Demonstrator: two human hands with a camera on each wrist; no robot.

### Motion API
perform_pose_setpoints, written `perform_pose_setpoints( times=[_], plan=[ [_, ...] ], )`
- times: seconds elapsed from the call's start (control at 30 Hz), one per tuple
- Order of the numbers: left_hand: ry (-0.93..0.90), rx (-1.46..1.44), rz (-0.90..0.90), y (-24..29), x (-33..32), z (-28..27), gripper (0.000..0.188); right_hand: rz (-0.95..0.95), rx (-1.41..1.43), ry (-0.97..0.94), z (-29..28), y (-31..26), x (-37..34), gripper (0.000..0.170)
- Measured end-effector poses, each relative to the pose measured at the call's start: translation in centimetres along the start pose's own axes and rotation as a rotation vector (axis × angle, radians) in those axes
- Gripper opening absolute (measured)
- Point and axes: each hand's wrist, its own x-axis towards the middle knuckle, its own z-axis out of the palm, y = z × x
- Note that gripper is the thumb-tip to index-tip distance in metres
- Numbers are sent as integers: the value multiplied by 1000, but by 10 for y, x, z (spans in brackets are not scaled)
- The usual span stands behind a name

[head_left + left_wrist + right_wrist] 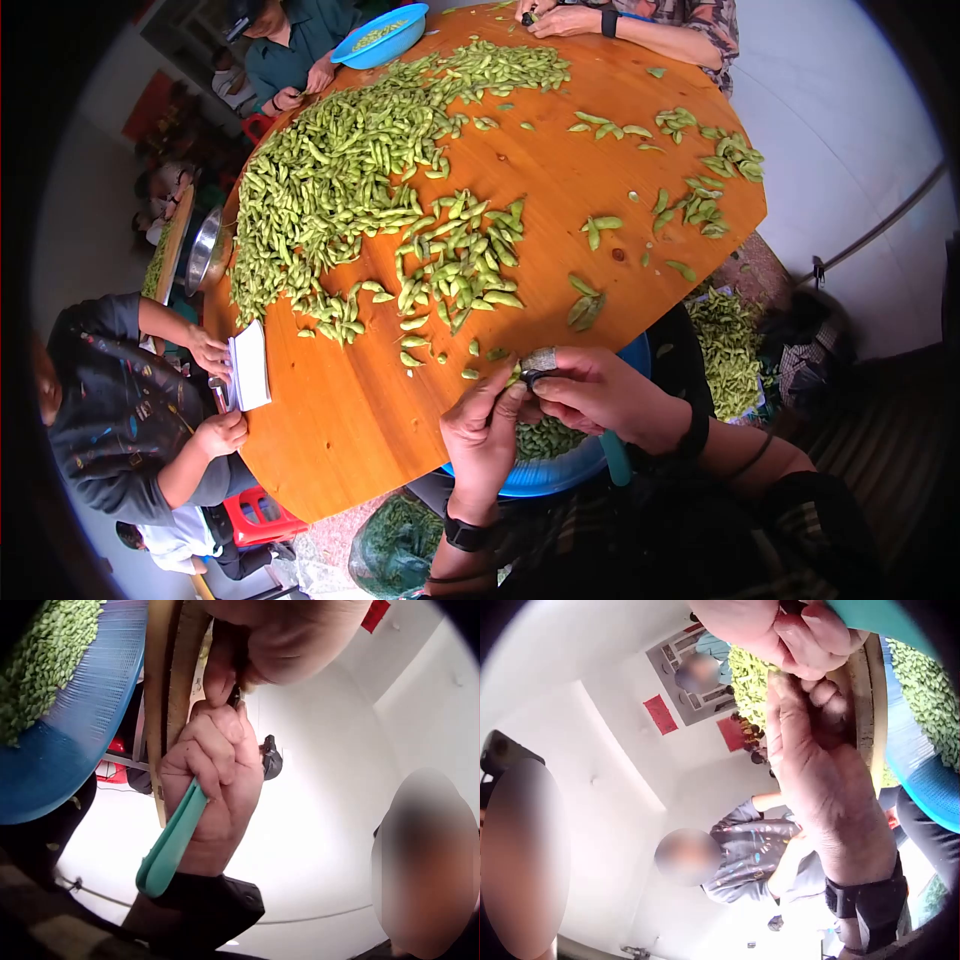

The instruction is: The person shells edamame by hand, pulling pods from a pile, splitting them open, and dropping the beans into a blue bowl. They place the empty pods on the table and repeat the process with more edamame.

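1. You have a green pod [514, 377] at your fingertips, over the near edge of the round wooden table [360, 420].
2. Your left hand [478, 420] pinches that pod; your right hand [610, 395] grips a teal-handled tool [617, 458], its fingertips meeting the left's. The tool's working end is too hidden to make out.
3. Below the table's near edge, beside your hands, sits a blue basin [522, 488] holding shelled beans [56, 667].
4. On the table, a large heap of pods [330, 190] covers the far and left part, with a smaller cluster [460, 260] nearer its middle and loose ones toward its right edge.
5. At the table's left edge a person [120, 400] touches a white pad [250, 365]; two more people sit along its far side, near a light-blue bowl [385, 40].
6. Right of the table, lower down, lies a pile of pods [725, 350].
7. Your left wrist view shows the tool's folded handle against your right palm; the head view shows only part. Your right wrist view adds a red poster [660, 714] on the pale wall [615, 712] beyond the table.
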Motion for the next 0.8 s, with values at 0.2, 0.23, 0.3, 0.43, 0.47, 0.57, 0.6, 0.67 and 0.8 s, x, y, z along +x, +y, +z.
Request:
perform_pose_setpoints(
  times=[0.2,0.23,0.3,0.43,0.47,0.57,0.6,0.67,0.8],
  plan=[
    [-34,-371,-326,13,5,-14,28,53,105,-62,1,-5,3,13],
    [-31,-373,-323,12,7,-17,28,53,101,-64,3,-9,3,13],
    [-68,-612,-399,10,9,-21,30,52,56,-64,7,-17,1,11],
    [-46,-345,-227,13,2,-6,23,-115,-155,68,13,-2,4,11],
    [-54,-348,-198,9,0,-6,22,-190,-242,82,17,-5,0,11],
    [-49,49,-19,0,-4,-8,24,-175,-393,120,14,3,-5,14],
    [-32,168,93,0,-4,-6,24,-280,-481,131,14,5,-5,15],
    [-9,197,91,1,-7,-5,24,-472,-553,155,18,12,-3,18],
    [19,121,3,11,-11,-1,23,-518,-591,171,17,11,-5,20]
  ],
)
